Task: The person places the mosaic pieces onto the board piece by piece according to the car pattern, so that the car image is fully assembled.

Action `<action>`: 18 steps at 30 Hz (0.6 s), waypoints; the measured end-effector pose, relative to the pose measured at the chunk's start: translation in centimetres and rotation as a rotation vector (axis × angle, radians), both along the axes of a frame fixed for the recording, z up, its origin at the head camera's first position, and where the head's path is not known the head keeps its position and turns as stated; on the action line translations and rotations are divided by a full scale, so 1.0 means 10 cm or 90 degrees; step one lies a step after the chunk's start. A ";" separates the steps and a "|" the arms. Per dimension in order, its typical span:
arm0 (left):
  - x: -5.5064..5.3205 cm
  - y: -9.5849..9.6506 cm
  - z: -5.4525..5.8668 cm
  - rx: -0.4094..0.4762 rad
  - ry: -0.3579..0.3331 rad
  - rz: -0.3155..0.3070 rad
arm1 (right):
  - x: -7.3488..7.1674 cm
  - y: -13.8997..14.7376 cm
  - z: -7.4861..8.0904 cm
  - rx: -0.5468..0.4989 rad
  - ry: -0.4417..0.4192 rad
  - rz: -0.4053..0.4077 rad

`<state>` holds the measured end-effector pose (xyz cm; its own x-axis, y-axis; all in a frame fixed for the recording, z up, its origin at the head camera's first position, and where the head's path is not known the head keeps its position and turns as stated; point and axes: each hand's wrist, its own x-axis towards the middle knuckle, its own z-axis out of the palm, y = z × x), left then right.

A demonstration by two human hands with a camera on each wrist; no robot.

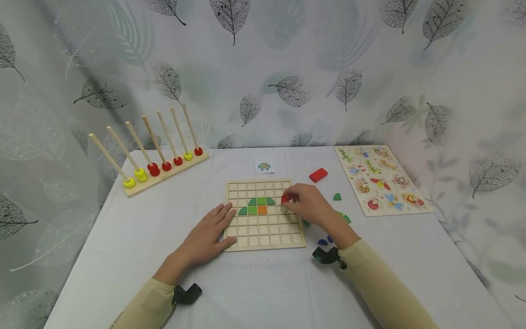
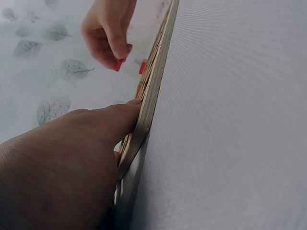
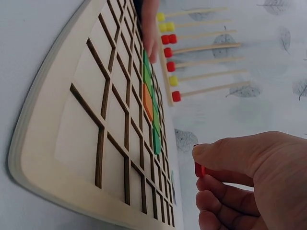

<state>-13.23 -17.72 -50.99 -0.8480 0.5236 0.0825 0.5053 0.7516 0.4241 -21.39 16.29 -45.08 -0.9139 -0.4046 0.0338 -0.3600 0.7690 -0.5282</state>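
A wooden grid board (image 1: pixel 265 239) lies in the middle of the table. Green square and rounded tiles (image 1: pixel 252 209) and an orange square tile (image 1: pixel 262 209) sit in its upper middle cells. My left hand (image 1: pixel 207 233) rests at the board's left side, fingers straight, the thumb on its edge in the left wrist view. Above the board's right side, my right hand (image 1: pixel 310 203) pinches a small red tile (image 3: pixel 199 168) between thumb and forefinger. The tile is held over the grid, apart from the placed tiles, its exact shape mostly covered by the fingers.
Behind the board lies a small picture card (image 1: pixel 264 165). A red block (image 1: pixel 318 175), a green piece (image 1: pixel 337 197) and blue pieces (image 1: pixel 323 242) lie to the right. A peg stand (image 1: pixel 168 172) with beads stands back left; an animal puzzle board (image 1: pixel 380 180) lies back right.
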 end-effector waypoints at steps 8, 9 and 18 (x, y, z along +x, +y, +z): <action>0.01 0.00 0.01 0.004 -0.002 0.003 | 0.01 -0.09 -0.03 -0.006 -0.008 0.006; 0.01 0.01 0.01 0.004 -0.002 0.003 | 0.02 -0.10 -0.03 -0.009 -0.010 0.006; 0.01 0.02 0.04 0.006 -0.002 0.001 | 0.02 -0.20 -0.08 0.000 -0.019 0.010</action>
